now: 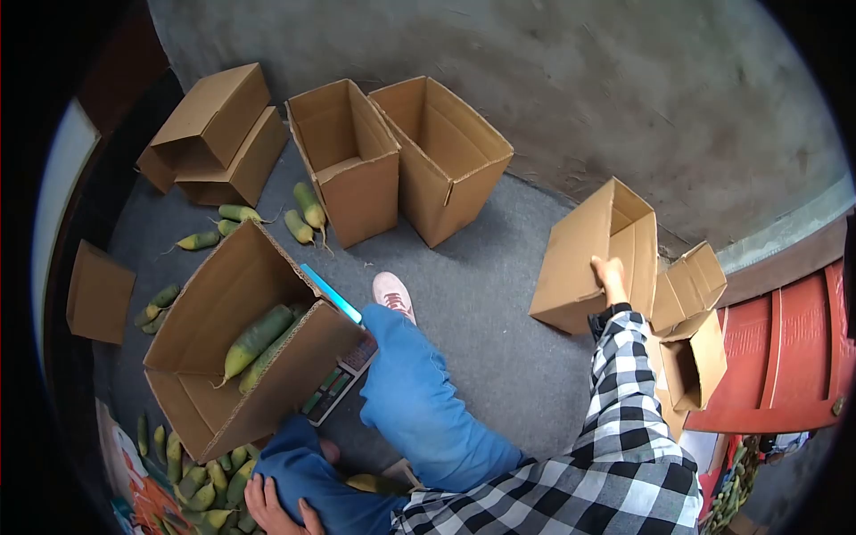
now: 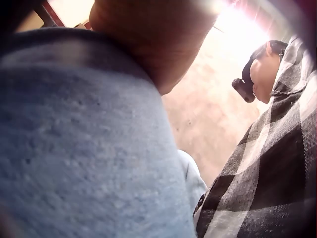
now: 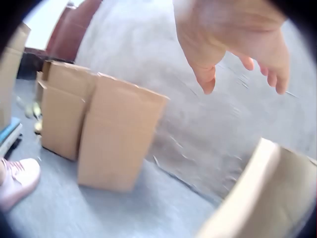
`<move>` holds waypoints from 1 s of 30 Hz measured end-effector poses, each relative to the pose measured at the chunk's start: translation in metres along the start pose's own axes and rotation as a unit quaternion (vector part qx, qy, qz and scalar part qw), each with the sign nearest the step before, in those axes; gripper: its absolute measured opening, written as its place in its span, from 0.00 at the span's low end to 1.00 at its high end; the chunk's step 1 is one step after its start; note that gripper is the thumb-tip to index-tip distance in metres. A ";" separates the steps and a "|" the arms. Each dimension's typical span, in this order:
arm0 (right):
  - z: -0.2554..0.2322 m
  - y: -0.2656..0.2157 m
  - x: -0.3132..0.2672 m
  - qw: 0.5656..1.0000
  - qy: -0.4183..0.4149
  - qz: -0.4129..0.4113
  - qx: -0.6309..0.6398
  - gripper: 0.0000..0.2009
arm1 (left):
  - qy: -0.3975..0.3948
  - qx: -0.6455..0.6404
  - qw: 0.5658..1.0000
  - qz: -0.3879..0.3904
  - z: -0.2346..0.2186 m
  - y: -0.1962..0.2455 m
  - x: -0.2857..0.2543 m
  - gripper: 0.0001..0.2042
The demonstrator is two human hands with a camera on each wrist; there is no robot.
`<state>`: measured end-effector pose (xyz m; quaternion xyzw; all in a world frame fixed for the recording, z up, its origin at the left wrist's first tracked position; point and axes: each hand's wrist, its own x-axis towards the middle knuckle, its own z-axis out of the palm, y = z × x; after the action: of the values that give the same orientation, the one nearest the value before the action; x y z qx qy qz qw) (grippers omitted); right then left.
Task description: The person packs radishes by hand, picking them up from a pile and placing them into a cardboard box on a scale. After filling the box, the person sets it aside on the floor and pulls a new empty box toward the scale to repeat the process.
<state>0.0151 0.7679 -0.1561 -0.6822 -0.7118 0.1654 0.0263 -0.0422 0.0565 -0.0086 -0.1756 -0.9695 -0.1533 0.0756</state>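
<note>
My right hand [image 1: 611, 275] is over the near rim of an open cardboard box [image 1: 571, 259] at the right. In the right wrist view that hand [image 3: 233, 39] has its thumb and fingers apart with nothing between them, and the box [image 3: 270, 193] shows below. My left hand [image 1: 276, 508] rests on the blue-trousered leg [image 1: 312, 473]; in the left wrist view part of it [image 2: 153, 44] shows dark and blurred against the trousers. Beside that leg, a large open box [image 1: 214, 334] holds green radishes [image 1: 259, 339] and stands tilted over a digital scale [image 1: 343, 383].
Two tall open boxes [image 1: 357, 192] stand by the wall, with several radishes [image 1: 308, 209] beside them. More boxes [image 1: 214, 134] are stacked at the back left. Smaller boxes [image 1: 691, 294] stand at the right near a red panel [image 1: 776, 348]. A radish pile [image 1: 209, 486] lies at the lower left.
</note>
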 end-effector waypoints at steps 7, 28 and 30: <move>0.010 -0.021 -0.031 0.967 0.064 -0.235 -0.071 0.18 | -0.001 -0.002 1.000 0.000 -0.002 0.004 0.002 0.23; -0.089 -0.216 -0.327 0.650 -0.014 -0.745 0.152 0.11 | 0.046 -0.039 0.998 0.003 0.004 -0.011 -0.007 0.29; -0.107 -0.224 -0.395 0.578 -0.049 -0.801 0.151 0.12 | 0.053 -0.037 0.998 -0.018 0.003 -0.013 -0.012 0.30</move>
<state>-0.1453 0.3987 0.0805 0.1881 -0.9337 0.2152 0.2157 -0.0363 0.0422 -0.0171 -0.1529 -0.9607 -0.1994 0.1176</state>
